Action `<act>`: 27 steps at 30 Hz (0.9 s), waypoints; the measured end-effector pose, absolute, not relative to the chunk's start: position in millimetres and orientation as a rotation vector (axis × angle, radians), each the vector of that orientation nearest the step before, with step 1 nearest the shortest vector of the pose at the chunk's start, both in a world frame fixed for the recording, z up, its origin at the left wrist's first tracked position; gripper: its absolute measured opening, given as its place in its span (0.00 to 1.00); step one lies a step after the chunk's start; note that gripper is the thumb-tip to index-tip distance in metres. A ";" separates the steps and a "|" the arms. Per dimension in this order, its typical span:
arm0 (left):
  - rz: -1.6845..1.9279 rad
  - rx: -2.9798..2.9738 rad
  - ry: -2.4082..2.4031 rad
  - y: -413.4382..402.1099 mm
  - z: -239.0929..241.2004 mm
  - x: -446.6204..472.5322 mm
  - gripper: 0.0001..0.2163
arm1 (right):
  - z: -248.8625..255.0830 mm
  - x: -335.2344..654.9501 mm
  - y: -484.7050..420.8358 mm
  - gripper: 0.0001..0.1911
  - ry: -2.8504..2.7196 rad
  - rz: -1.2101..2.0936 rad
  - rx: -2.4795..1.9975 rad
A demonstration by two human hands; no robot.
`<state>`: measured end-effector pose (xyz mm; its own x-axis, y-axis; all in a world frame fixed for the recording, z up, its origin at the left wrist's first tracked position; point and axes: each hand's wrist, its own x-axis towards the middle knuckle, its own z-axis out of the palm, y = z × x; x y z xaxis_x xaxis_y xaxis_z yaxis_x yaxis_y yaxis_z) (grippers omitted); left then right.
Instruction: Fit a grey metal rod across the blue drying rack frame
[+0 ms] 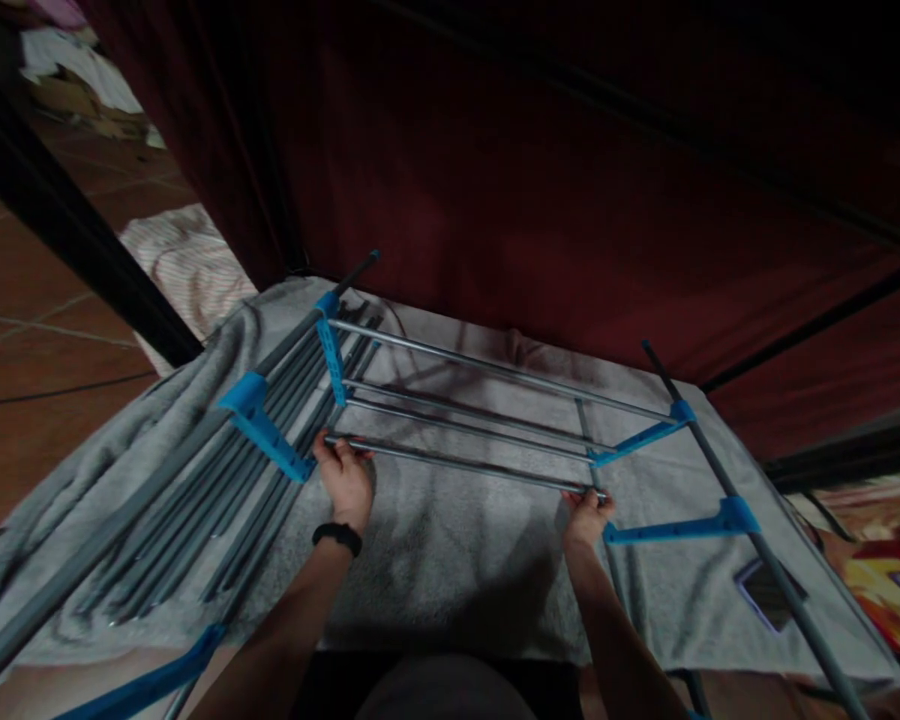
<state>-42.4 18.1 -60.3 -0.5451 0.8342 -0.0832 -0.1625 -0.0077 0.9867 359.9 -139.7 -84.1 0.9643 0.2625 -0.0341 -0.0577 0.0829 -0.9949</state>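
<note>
My left hand pinches one end of a grey metal tube, close to a blue plastic bracket. At the tube's other end, my right hand grips it near another blue bracket. The tube runs crosswise between the two sides of a part-built rack. Farther back, three crossbars, among them the upper crossbar, join a left blue bracket to a right one. A long grey pole carries the left brackets; a right pole carries the others.
Several loose grey tubes lie on the grey blanket at the left. A phone-like dark object rests at the right. Behind hangs a dark red curtain. A black post slants at the left. Another blue bracket is at lower left.
</note>
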 end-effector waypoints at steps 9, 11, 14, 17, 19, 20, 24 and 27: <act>1.676 0.733 1.467 16.1 -64.4 -43.0 0.21 | -90.4 364.4 -143.6 0.25 -0.133 0.264 -1.462; 1.694 0.722 1.442 15.7 -66.7 -44.2 0.21 | -91.2 364.7 -145.6 0.26 -0.118 0.279 -1.441; 1.717 0.713 1.425 15.2 -67.8 -46.1 0.20 | -91.0 363.3 -149.6 0.26 -0.107 0.295 -1.425; 1.734 0.634 1.400 15.3 -65.9 -47.8 0.19 | -89.8 360.9 -153.5 0.27 -0.134 0.306 -1.419; 1.751 0.568 1.384 15.5 -63.8 -48.9 0.19 | -88.9 360.0 -155.6 0.31 -0.159 0.320 -1.413; 1.760 0.545 1.374 15.6 -62.7 -49.4 0.18 | -88.7 359.8 -156.5 0.32 -0.167 0.324 -1.409; 1.785 0.488 1.350 14.7 -57.4 -50.1 0.21 | -89.3 361.4 -159.0 0.36 -0.139 0.322 -1.388; 1.770 0.426 1.396 14.8 -51.6 -49.8 0.23 | -90.2 363.4 -159.1 0.37 -0.107 0.301 -1.395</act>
<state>-49.8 14.8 -51.6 -0.6045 0.7661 -0.2181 -0.3909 -0.0467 0.9193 363.4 -159.1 -90.2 0.9572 0.2707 -0.1024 -0.1455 0.1443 -0.9788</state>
